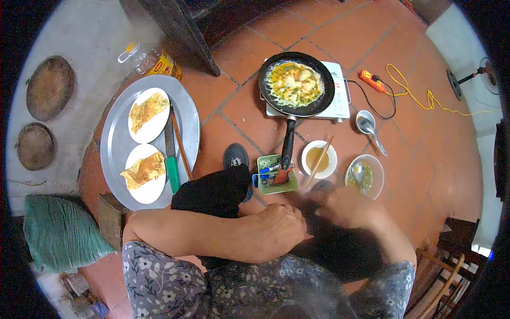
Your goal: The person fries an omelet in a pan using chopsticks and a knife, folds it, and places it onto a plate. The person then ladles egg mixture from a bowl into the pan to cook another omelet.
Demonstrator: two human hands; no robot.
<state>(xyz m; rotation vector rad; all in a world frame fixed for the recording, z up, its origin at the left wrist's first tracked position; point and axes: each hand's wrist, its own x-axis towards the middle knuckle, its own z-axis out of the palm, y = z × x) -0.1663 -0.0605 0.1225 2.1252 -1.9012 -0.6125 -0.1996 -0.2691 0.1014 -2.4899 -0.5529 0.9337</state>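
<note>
My left hand [279, 229] is curled into a fist over my lap, with nothing seen in it. To its right, my right hand [348, 206] is smeared by motion, so its fingers do not read clearly. It is just below a white bowl [307, 171] of yellowish liquid with chopsticks [321, 159] across it; whether it touches them I cannot tell. Beside it stands a clear bowl [378, 175] of green-flecked egg mixture with a spoon [361, 175]. Ahead, a black frying pan [289, 121] holds an omelette [295, 85] with pale lumps on top.
The pan sits on a white cooktop [334, 109] with an orange power strip [372, 81] nearby. A green basket [292, 185] is under the handle. At left, a metal tray [114, 143] holds two plates of folded omelette, a green-handled knife [172, 173] and chopsticks; an oil bottle [154, 61] is behind.
</note>
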